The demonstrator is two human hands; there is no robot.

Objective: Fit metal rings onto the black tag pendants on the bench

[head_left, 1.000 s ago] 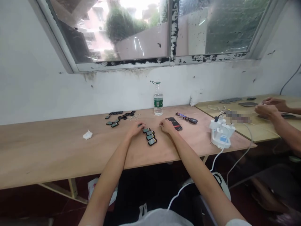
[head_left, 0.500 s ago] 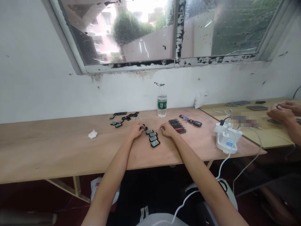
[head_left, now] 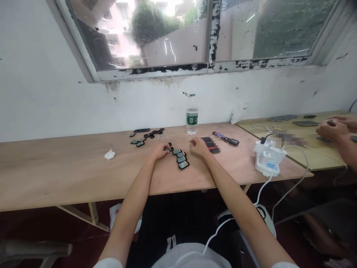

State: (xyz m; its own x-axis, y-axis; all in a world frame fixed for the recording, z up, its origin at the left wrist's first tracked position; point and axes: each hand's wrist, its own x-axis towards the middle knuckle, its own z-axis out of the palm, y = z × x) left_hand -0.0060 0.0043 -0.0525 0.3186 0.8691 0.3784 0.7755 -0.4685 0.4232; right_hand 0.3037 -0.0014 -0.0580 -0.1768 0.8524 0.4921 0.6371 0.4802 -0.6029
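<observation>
While the left hand (head_left: 158, 151) sits palm down with its fingertips (head_left: 166, 148) bunched at a small dark piece (head_left: 169, 149), the grip looks partly closed, but the fingers hide whether the piece is pinched or only touched. The right hand (head_left: 198, 146) is loosely curled just right of the same spot, and nothing shows in it, though something tiny could be hidden. The dark piece lies at the top of a short, slightly curved row of black-framed screen units (head_left: 181, 159), which sit on the bare wooden table (head_left: 55, 175) between the hands. Both forearms reach forward from the body and angle inward, wrists low near the tabletop. With parts this small and close, fingertip contact and slow, low movement look best, so the neighbouring units don't get nudged.

Farther back lies a loose cluster of dark parts (head_left: 145, 135) with tiny silver bits (head_left: 160, 137). Also nearby: a black handset (head_left: 209, 144), a wrapped chocolate bar (head_left: 219, 135), a key fob (head_left: 233, 142), a water bottle (head_left: 192, 117), a crumpled white tissue (head_left: 109, 155) and a white charging dock (head_left: 267, 159) with white cables (head_left: 264, 190). A co-worker's hands (head_left: 332, 129) work at the adjoining lighter table (head_left: 304, 158).
</observation>
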